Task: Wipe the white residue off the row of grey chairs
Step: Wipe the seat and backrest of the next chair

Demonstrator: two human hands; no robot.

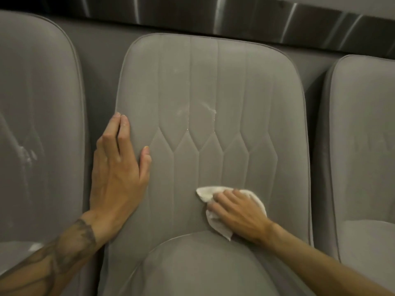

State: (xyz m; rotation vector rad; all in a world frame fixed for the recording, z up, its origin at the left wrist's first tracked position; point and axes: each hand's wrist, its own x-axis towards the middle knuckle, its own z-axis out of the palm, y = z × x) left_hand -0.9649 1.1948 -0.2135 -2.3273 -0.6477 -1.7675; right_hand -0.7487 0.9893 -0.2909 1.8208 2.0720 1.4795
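Observation:
The middle grey chair fills the view, its quilted backrest facing me. Faint white residue streaks the backrest's centre. My left hand lies flat with straight fingers on the backrest's left edge. My right hand presses a crumpled white cloth against the lower backrest, just above the seat cushion. Its fingers lie over the cloth; whether they curl round it I cannot tell.
A second grey chair stands on the left with white marks on its back. A third grey chair stands on the right. A shiny metal strip runs along the wall behind the row.

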